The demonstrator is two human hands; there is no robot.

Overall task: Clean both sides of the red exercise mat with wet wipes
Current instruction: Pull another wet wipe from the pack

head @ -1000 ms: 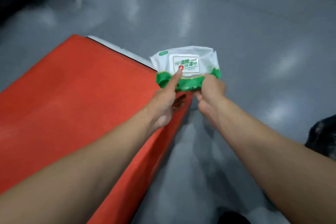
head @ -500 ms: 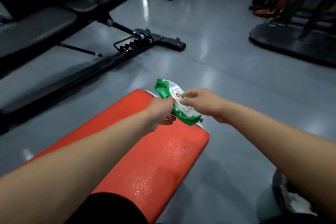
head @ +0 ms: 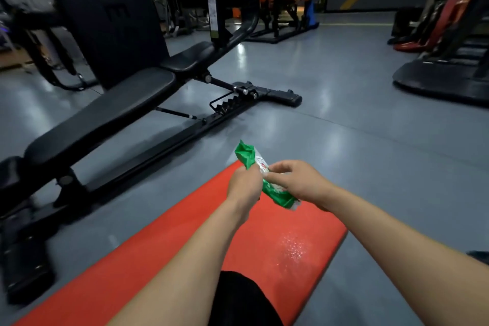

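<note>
The red exercise mat [head: 164, 254] lies flat on the grey floor [head: 370, 140], running from the near left toward the far right, with a glistening patch near its far right corner. It looks like soft, flexible foam, probably light but long and floppy, so turning it over for the second side likely calls for a grip along one long edge rather than at a corner. A black weight bench [head: 111, 111] stands just beside it on the left.

Above the mat's far end, both hands hold the wet wipes pack [head: 264, 177], a soft, crinkly pouch that is likely slippery. The left hand [head: 244, 185] has its fingers curled round the pack's green end. The right hand [head: 296, 182] pinches at the pack's top face, seemingly at the flap. A wipe should come out best drawn slowly while the pack is steadied.
</note>
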